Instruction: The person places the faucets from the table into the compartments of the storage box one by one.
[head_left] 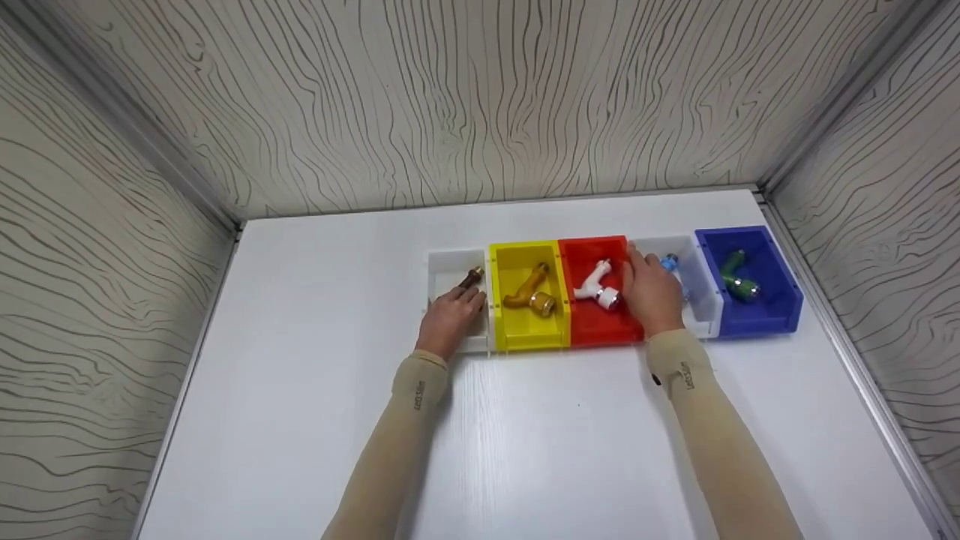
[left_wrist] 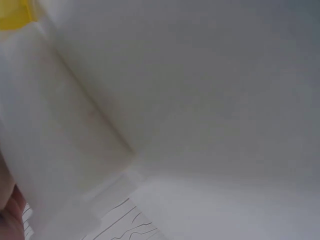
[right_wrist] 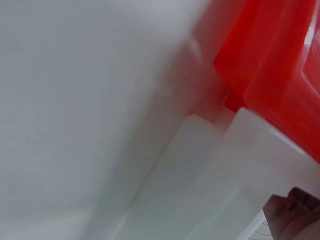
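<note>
My left hand (head_left: pixel 450 319) reaches into the left white bin (head_left: pixel 442 262), fingers curled over a dark brown tap (head_left: pixel 471 279) whose brass threaded end sticks out beyond them. In the left wrist view, only part of the hand (left_wrist: pixel 10 212) shows past the bin's pale wall. My right hand (head_left: pixel 654 292) is at the divider between the red bin (head_left: pixel 592 247) and the other white bin (head_left: pixel 705 281), fingertips right at the rim. It partly covers a light blue tap (head_left: pixel 670 262); I cannot tell whether it grips anything. A white tap (head_left: pixel 598 286) lies in the red bin.
Between the left white bin and the red one stands a yellow bin (head_left: pixel 525 339) with a mustard-yellow tap (head_left: pixel 534 291). At the right end, a blue bin (head_left: pixel 784 300) holds a green tap (head_left: pixel 739 277). The row sits on a white table (head_left: pixel 525 442) enclosed by wood-patterned panels (head_left: pixel 480 105).
</note>
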